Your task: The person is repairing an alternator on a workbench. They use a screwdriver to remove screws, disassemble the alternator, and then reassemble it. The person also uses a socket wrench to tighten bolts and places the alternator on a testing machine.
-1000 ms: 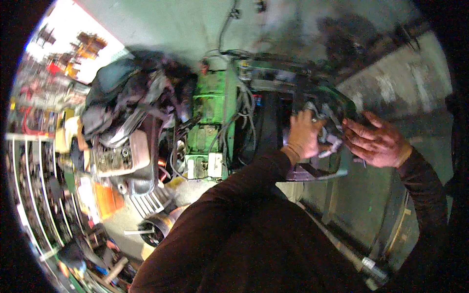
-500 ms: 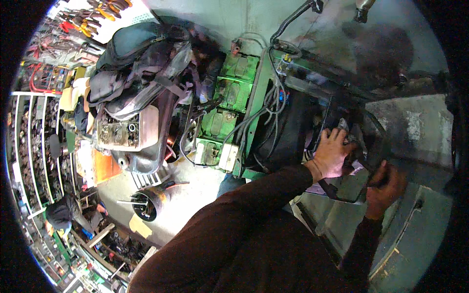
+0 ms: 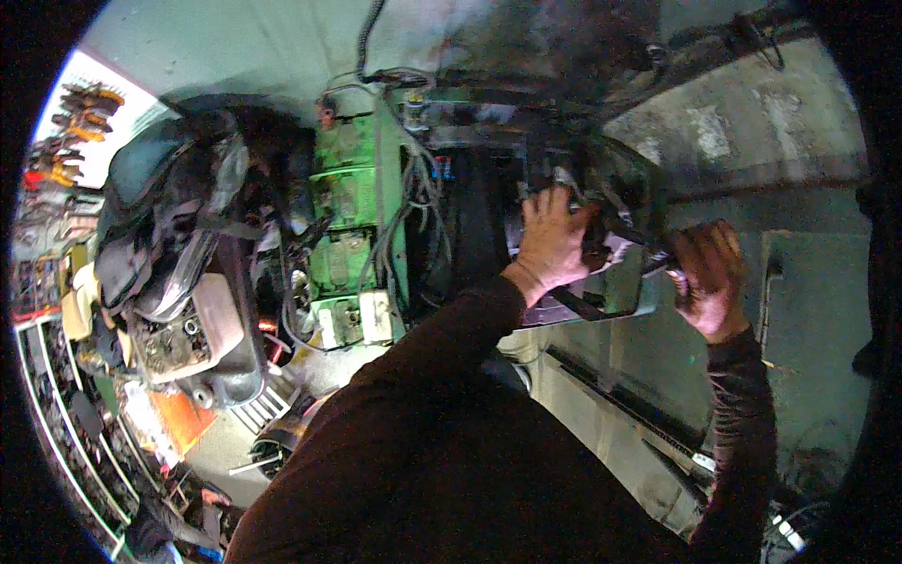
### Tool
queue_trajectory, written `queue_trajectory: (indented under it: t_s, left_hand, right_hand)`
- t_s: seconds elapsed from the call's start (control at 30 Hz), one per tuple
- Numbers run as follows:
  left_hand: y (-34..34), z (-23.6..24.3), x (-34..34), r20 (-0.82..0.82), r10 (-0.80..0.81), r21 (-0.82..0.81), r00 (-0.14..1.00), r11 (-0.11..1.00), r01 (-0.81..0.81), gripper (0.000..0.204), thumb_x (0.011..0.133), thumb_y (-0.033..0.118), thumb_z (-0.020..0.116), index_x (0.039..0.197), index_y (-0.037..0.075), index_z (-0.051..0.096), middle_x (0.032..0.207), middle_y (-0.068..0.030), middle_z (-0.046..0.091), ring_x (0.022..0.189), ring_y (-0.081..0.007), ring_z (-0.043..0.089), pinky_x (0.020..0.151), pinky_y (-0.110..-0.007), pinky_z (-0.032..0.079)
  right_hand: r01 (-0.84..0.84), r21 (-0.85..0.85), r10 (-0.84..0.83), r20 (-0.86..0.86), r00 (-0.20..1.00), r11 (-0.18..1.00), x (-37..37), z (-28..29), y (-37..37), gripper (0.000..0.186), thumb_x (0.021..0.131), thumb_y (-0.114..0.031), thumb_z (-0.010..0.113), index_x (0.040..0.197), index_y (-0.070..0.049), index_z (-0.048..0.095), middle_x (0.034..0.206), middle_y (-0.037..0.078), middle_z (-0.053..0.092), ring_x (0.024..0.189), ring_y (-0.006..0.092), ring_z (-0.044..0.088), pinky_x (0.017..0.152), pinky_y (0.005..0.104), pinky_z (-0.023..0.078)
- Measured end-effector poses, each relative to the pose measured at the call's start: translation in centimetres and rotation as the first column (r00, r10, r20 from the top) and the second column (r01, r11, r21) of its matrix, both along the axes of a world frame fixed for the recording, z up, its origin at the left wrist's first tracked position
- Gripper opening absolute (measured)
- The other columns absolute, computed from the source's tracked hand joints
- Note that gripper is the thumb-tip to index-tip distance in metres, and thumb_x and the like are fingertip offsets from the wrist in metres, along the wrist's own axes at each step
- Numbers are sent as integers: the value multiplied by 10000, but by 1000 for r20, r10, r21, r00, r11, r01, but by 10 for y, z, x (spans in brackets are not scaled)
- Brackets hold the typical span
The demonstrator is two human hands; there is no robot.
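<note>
My left hand [image 3: 556,242] is closed over a dark part near the far end of a metal housing [image 3: 615,315]. Its fingers curl down, and what lies beneath them is hidden. To the right, my right hand [image 3: 711,282] is held just past the housing's edge, fingers wrapped around something dark that I cannot make out. A dark bar or hose [image 3: 620,228] runs between the two hands. Just left of my left hand stands a black box-like unit [image 3: 474,211] in deep shadow.
Green battery-like blocks [image 3: 343,197] form a column on the left, with grey cables [image 3: 425,193] beside them. Further left are bags [image 3: 174,221] and a grimy plastic container [image 3: 202,324]. Racks of small parts [image 3: 80,423] stand at the far left. Green metal panels [image 3: 808,310] lie at right.
The whole view has swung to the right, so the surroundings sit further left. My right hand has moved outward and farther away relative to my left, which stays on the same part.
</note>
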State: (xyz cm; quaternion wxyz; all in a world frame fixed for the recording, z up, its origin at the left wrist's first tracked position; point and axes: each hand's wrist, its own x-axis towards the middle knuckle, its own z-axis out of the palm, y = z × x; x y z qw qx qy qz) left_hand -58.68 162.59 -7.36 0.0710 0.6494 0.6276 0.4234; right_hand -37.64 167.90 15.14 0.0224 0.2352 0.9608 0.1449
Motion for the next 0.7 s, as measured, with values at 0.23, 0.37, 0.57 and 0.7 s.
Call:
queue_trajectory:
  t_s: [0.23,0.37,0.57,0.7]
  left_hand:
    - [0,3,4,-2,-2,-21,1000,1000,2,808,686,667,875,1339,218,719,1209,-204,515,1168,-419,495,930,-537,394]
    - [1,9,1,56,-25,-72,998,997,29,788,691,646,892,1310,187,726,1235,-209,518,1170,-420,493,929,-543,398]
    - [0,15,-7,88,-39,-124,995,991,50,831,672,571,923,1380,194,707,1300,-198,525,1243,-414,503,1005,-569,415]
    - [1,12,1,48,-29,-121,998,992,35,819,644,576,928,1316,147,742,1289,-208,531,1234,-422,507,1006,-574,422]
  right_hand:
    - [795,-262,-836,-202,509,547,-77,-25,-61,321,1090,-248,606,1360,-107,709,1255,145,768,1096,360,711,988,484,549]
    - [585,-203,-608,-75,790,785,-34,6,-30,391,1061,-221,628,1447,-180,672,1431,142,692,1237,364,681,965,486,565]
    - [-515,90,458,346,818,852,-39,56,46,524,899,-312,722,1418,-252,676,1561,11,605,1458,301,557,1209,584,435]
    - [-704,-61,701,190,688,707,-64,34,73,302,767,-386,768,970,-164,743,1415,16,658,1329,315,625,1101,595,502]
